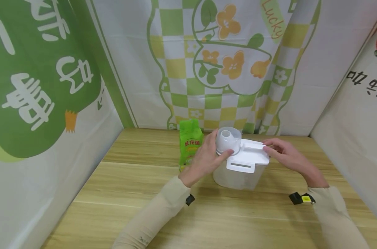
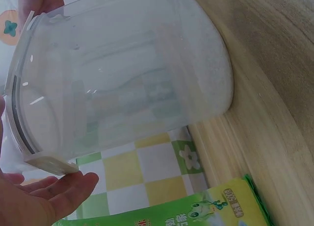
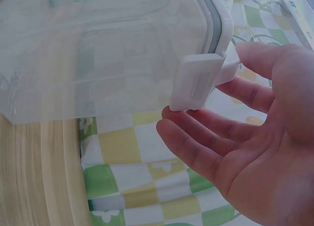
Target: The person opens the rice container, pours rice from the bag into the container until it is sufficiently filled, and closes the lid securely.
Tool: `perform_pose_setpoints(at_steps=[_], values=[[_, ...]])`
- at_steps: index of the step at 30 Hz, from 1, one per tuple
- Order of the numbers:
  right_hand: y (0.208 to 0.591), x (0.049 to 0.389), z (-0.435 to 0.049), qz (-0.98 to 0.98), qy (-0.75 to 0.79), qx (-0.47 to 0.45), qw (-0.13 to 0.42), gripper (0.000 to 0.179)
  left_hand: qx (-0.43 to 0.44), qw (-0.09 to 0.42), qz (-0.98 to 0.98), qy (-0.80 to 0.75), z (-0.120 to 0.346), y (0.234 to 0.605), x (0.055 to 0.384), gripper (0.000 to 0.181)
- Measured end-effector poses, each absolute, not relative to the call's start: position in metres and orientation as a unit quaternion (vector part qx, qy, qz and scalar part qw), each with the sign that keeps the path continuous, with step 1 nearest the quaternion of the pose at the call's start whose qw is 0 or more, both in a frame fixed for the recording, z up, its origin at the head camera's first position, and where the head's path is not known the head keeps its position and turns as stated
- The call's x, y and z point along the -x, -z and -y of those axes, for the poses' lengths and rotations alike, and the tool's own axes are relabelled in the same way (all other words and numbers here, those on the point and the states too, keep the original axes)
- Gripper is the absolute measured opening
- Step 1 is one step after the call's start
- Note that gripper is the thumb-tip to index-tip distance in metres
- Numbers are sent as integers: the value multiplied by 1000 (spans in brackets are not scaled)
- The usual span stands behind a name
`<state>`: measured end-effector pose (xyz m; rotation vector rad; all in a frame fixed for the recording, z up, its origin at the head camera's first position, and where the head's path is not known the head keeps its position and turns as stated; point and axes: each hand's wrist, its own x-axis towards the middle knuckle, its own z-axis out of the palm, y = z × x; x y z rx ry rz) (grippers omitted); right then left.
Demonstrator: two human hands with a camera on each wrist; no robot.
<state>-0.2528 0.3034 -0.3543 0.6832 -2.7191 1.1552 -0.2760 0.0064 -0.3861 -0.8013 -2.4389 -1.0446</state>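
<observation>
A translucent plastic storage container with a white lid stands upright on the wooden table. On the lid's left part sits a clear round cup; a white latch sticks out at the front. My left hand grips the lid's left end, thumb by the cup, fingertips touching the side latch in the left wrist view. At the other end my right hand holds the lid's edge, thumb on top and fingers curled at the right latch. The container looks empty through its wall.
A green printed bag stands upright just left of the container, partly behind my left forearm. Bare wooden tabletop extends to both sides. Printed cloths hang along the table's back and sides.
</observation>
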Motion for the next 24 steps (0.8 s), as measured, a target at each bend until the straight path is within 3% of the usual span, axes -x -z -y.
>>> perform_pose_setpoints(at_steps=[12, 24], values=[[363, 251, -300, 887, -379, -235, 117, 18, 304, 184, 858, 372, -2, 379, 286, 74], [367, 250, -302, 886, -393, -219, 108, 19, 299, 189, 863, 361, -6, 372, 307, 69]])
